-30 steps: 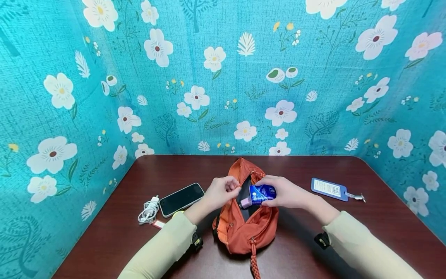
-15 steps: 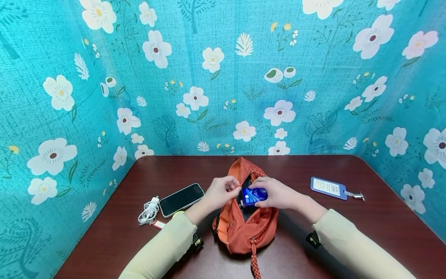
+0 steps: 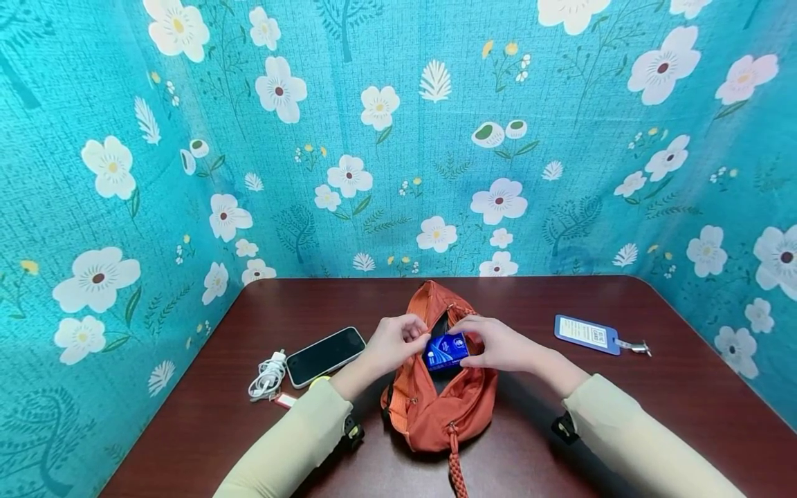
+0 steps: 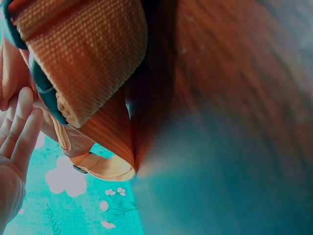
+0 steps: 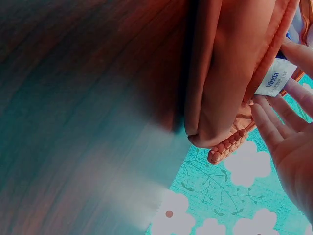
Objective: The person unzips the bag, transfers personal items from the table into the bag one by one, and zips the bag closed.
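An orange-red fabric bag (image 3: pixel 445 418) lies on the table with its zipped mouth spread wide. At the left edge of the mouth, my left hand (image 3: pixel 392 341) pinches the fabric. My right hand (image 3: pixel 506 346) holds the right end of a blue tissue pack (image 3: pixel 445 351) between thumb and fingers, in the bag's opening. The right wrist view shows the pack's white end (image 5: pixel 275 78) printed "Vinda", close to the fingers. Woven orange strap (image 4: pixel 93 63) fills much of the left wrist view, beside my left fingers (image 4: pixel 22 122). The bag's depth is mostly hidden.
Left of the bag lie a black-screened phone (image 3: pixel 326 356), a white charger with coiled cable (image 3: pixel 269 375) and a small red-and-white item (image 3: pixel 286 400). A yellow round thing (image 3: pixel 319 381) is partly covered by my left arm. A blue card holder (image 3: pixel 585 334) with a clip lies right.
My right hand has moved left and carried the tissue pack further into the bag's mouth; the pink item beneath is now covered. My left hand stays at the edge.
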{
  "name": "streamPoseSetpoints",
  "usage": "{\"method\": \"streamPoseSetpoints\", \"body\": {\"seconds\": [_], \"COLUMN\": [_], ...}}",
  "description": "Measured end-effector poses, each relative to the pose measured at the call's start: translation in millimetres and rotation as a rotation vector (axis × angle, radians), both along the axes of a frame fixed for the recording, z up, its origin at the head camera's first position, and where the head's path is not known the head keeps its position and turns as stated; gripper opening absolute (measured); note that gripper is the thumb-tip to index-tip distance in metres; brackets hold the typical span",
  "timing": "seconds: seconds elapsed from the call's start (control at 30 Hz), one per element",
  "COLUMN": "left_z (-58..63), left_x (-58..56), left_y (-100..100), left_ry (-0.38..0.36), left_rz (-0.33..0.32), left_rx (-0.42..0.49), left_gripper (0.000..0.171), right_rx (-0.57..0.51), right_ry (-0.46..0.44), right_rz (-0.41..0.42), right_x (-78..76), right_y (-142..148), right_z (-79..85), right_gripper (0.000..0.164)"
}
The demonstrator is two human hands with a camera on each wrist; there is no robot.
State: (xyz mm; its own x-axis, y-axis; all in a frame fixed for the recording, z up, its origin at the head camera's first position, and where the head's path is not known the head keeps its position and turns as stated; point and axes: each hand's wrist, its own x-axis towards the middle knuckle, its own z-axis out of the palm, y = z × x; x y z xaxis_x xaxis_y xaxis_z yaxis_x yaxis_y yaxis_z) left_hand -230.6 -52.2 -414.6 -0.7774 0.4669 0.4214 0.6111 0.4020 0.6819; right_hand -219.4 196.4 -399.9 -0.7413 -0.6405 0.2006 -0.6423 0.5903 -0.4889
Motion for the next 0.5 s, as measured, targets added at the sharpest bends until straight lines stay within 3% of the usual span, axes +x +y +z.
{"method": "streamPoseSetpoints", "body": {"seconds": [0.5], "left_z": [-0.6], "left_x": [1.1], "left_y": [1.3], "left_ry": [-0.002], "left_rz": [0.001], "left_rx": [-0.012], "left_gripper": [0.005], "right_rx": [-0.016], "right_ry": [0.011], "right_rz": [0.027], "right_x": [-4.1], "right_y": [-9.4], "right_z": [-6.1], "right_gripper": [0.041]}}
